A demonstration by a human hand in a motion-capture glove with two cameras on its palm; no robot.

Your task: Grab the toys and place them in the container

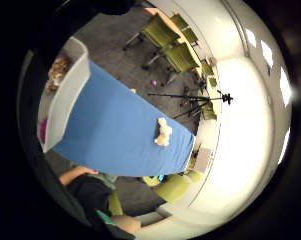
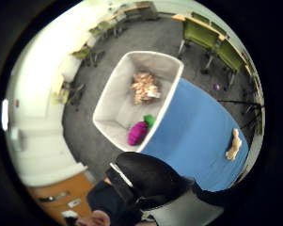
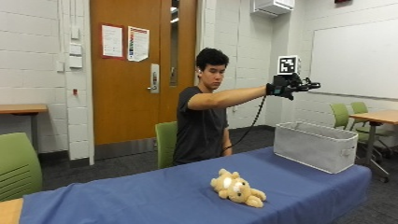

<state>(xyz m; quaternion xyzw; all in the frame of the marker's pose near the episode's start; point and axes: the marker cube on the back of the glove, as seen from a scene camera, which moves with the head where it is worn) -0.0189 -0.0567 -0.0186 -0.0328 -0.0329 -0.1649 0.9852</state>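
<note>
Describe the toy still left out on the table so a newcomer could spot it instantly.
Start at the blue table, with its grey container at one end. Partway along the bare cloth lies a teddy bear, alone on its side. It is tan and the only toy outside the container.

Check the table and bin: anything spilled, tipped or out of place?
Nothing spilled or damaged. One teddy bear lies on its side on the blue table, outside the grey container, which stands upright holding other toys.
</note>
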